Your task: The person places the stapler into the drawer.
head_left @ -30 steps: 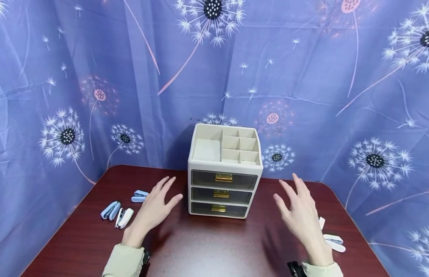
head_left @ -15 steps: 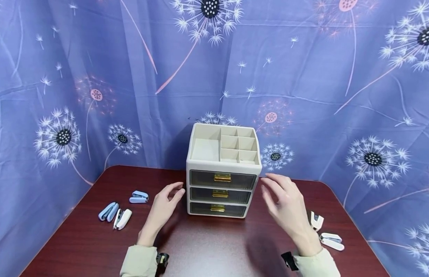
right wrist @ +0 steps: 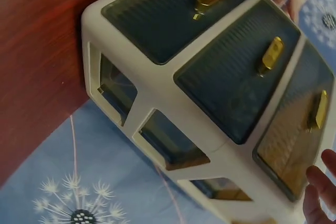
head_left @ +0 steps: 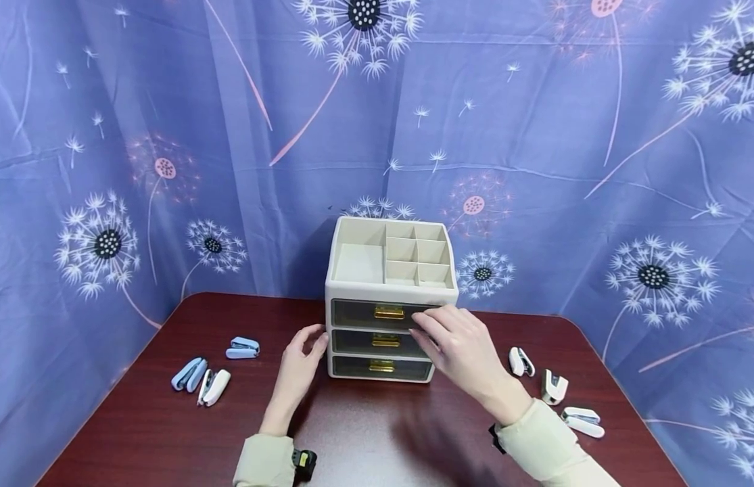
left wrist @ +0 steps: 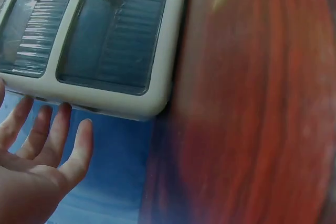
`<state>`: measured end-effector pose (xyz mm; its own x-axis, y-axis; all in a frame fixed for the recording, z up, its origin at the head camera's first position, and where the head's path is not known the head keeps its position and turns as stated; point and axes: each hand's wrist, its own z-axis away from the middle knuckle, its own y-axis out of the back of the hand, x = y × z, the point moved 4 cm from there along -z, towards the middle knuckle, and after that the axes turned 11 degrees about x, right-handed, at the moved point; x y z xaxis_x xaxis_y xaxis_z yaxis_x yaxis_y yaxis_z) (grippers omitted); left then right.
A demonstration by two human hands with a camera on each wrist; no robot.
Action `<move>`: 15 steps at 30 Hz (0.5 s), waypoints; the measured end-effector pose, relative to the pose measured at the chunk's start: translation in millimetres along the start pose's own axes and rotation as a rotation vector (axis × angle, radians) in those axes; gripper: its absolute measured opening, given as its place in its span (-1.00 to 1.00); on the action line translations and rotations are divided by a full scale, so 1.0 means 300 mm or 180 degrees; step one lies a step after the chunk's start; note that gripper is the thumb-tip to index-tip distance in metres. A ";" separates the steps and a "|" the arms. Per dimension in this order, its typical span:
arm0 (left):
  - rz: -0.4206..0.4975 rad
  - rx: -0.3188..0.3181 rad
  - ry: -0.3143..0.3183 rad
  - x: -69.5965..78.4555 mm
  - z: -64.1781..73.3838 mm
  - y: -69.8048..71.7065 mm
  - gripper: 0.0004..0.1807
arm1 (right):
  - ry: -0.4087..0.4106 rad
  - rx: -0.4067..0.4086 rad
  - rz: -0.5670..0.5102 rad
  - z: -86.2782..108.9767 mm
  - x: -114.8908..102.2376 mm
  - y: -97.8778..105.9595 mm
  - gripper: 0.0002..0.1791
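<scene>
A white desktop drawer organizer (head_left: 391,292) stands at the back middle of the table, its three dark see-through drawers closed. Against its left side lies my left hand (head_left: 296,375), fingers bent, fingertips at the casing edge; the left wrist view shows those fingers (left wrist: 81,148) beside the wall. My right hand (head_left: 464,348) hovers before the right part of the top drawer (head_left: 352,313), right of its gold handle (head_left: 389,312) and apart from it. Nothing is in this hand. In the right wrist view its fingers (right wrist: 315,195) appear near the top drawer's edge.
To the left lie two light blue mini staplers (head_left: 243,348) and a white one (head_left: 215,387). Three white mini staplers (head_left: 554,387) lie to the right. The organizer's top tray (head_left: 360,262) has compartments. Behind the dark red table (head_left: 133,419) hangs a blue dandelion curtain (head_left: 303,81).
The left hand has moved right, to the organizer's left side. My right hand has swung left from beside the organizer to the front of its top drawer, uncovering the staplers on the right.
</scene>
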<state>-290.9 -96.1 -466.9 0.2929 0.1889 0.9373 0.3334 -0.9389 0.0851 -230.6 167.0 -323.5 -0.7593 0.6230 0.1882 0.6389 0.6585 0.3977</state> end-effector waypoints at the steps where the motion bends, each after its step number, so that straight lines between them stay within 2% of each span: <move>1: 0.0020 0.0013 0.0017 -0.002 0.002 -0.003 -0.64 | 0.0032 -0.0043 0.0006 -0.002 -0.001 -0.008 -0.78; 6: 0.0047 0.0008 0.0086 -0.012 0.013 -0.014 -0.64 | 0.0174 -0.0283 0.0053 -0.004 -0.014 -0.051 -0.78; 10: 0.0025 0.0020 0.0113 -0.015 0.022 -0.017 -0.65 | 0.0364 -0.0227 0.0083 -0.008 -0.028 -0.074 -0.76; 15: -0.0022 -0.0027 0.0115 -0.017 0.019 -0.022 -0.61 | 0.0463 -0.0224 0.0178 -0.017 -0.029 -0.094 -0.81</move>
<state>-289.5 -89.1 -474.3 0.2579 0.1850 0.9483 0.3277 -0.9401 0.0943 -242.8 140.9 -331.8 -0.7359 0.5868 0.3379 0.6744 0.5900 0.4439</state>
